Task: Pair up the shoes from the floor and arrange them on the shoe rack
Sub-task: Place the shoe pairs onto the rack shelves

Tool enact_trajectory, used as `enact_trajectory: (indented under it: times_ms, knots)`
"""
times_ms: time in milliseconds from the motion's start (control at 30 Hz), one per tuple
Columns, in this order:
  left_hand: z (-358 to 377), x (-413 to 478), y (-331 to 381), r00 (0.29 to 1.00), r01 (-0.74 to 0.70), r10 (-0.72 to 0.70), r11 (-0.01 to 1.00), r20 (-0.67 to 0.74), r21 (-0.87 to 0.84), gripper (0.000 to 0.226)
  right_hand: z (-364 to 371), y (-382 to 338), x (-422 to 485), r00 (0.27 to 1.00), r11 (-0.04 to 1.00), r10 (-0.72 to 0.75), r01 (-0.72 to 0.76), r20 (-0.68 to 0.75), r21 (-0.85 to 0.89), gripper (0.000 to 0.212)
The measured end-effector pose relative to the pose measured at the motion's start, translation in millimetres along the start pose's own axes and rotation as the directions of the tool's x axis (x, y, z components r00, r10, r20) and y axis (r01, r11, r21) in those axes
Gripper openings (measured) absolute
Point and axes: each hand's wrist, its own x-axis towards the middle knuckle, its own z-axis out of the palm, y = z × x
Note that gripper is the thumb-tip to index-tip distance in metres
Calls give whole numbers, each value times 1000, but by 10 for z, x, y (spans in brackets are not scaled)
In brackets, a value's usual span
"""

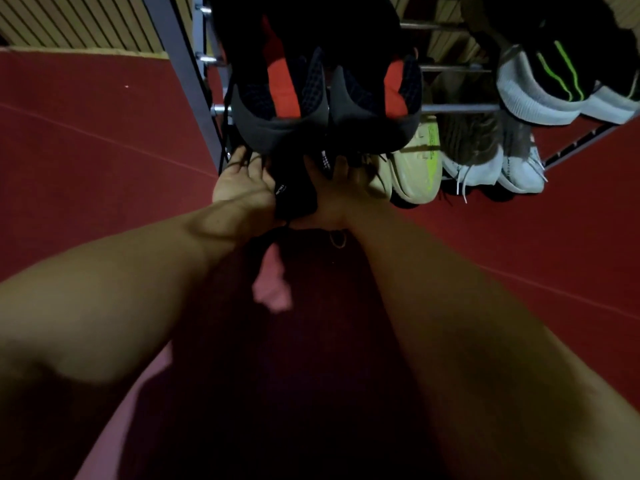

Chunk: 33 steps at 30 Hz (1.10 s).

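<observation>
The right hand (341,194) has its grip clamped on a dark shoe (295,197), thumb raised along the shoe's side. The left hand (242,181) presses its palm flat to the other side, fingers running fairly straight up into shadow, so its grip is apart. The shoe is matte black with a small lettered heel tab, and it sits at the low tier of the shoe rack (457,108), at its left end.

Directly above, a pair of black mesh shoes with red panels (280,95) overhangs both hands, their rounded grey rubber toes close over the fingers. Just beside the right hand lies a cream shoe (417,168) with yellow-green marks, then white knit shoes (519,168) with loose laces. Higher on the right are black shoes with green stripes (554,77) and ribbed white soles.

The rack's thin metal bars meet a grey post (180,57) beside the left hand. Smooth red floor (86,150) spreads open on both sides.
</observation>
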Motion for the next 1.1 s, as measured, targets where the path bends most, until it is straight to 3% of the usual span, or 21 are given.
enact_trajectory:
  times_ms: [67, 133, 200, 267, 333, 400, 467, 533, 600, 667, 867, 967, 1033, 1100]
  knots:
    - [38, -50, 19, 999, -16, 16, 1000, -48, 2, 86, -3, 96, -65, 995, 989, -79, 85, -54, 124, 102]
    - [70, -73, 37, 982, -104, 92, 992, -167, -65, 93, 147, 192, -85, 982, 943, -69, 123, -177, 310, 87]
    - [67, -106, 114, 942, -233, 201, 968, -270, -91, 107, 375, 277, -138, 918, 871, 79, 127, -389, 475, 69]
    - [31, -95, 251, 911, -295, 277, 955, -307, -14, 111, 577, 373, -150, 791, 752, 297, 152, -535, 642, 54]
    - [49, -51, 366, 913, -283, 268, 959, -308, -4, 106, 539, 338, -238, 713, 684, 436, 133, -548, 717, 47]
    - [85, -2, 418, 927, -240, 219, 970, -303, -31, 94, 442, 336, -274, 669, 719, 518, -4, -533, 695, 46]
    - [120, 52, 426, 940, -203, 183, 978, -289, -41, 84, 371, 387, -224, 711, 608, 614, -149, -343, 780, 55]
    - [133, 73, 432, 944, -192, 174, 981, -279, -39, 82, 324, 418, -160, 819, 446, 561, -177, -120, 877, 59]
    - [153, 76, 455, 945, -186, 168, 982, -282, -40, 81, 311, 423, -101, 840, 374, 536, -147, -85, 916, 55]
    - [170, 71, 470, 946, -170, 151, 985, -285, -41, 80, 339, 412, -79, 815, 372, 564, -107, -133, 922, 52]
    - [190, 82, 496, 948, -145, 124, 988, -291, -51, 80, 210, 467, -380, 713, 579, 567, 10, -412, 815, 64]
    - [157, 78, 553, 961, -130, 104, 988, -256, -87, 80, 86, 606, -508, 736, 596, 518, 55, -436, 801, 65]
    - [158, 84, 575, 965, -120, 98, 990, -242, -79, 80, 89, 699, -603, 739, 567, 509, 98, -442, 818, 65]
    - [167, 94, 588, 965, -122, 107, 991, -238, -47, 79, 184, 784, -717, 739, 447, 520, 191, -428, 874, 64]
